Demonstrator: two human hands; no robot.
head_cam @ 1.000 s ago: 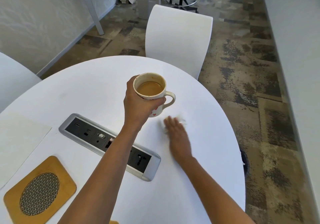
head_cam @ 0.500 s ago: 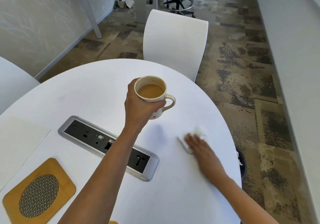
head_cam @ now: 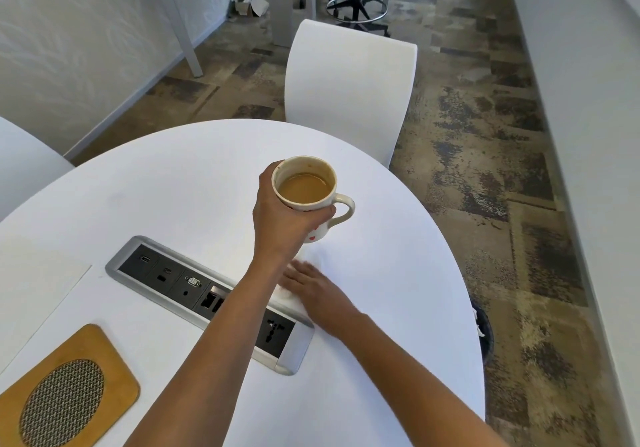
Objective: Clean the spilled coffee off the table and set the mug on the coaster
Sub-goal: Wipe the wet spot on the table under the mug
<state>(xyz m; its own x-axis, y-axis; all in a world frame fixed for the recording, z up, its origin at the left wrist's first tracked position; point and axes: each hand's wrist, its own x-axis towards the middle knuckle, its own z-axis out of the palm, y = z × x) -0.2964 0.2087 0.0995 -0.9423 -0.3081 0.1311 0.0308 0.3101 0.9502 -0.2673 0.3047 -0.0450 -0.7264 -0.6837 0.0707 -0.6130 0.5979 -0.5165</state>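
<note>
Wooden coaster (head_cam: 69, 391) lies nearer than, and left of, both hands. Right hand (head_cam: 315, 294), fingers flat, presses a white tissue (head_cam: 285, 295) onto the counter (head_cam: 173, 187). Just beyond, left hand (head_cam: 280, 214) grips the coffee mug (head_cam: 308, 193) aloft. Advised: hold mug level; wipe in firm overlapping strokes.

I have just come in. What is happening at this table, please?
A person is cleaning up. The left hand grips a mug of coffee round its body, apparently raised off the white table. The right hand presses a white tissue flat on the table, beside the socket panel. The wooden coaster lies at the near left; the mug is not yet on it.
</note>
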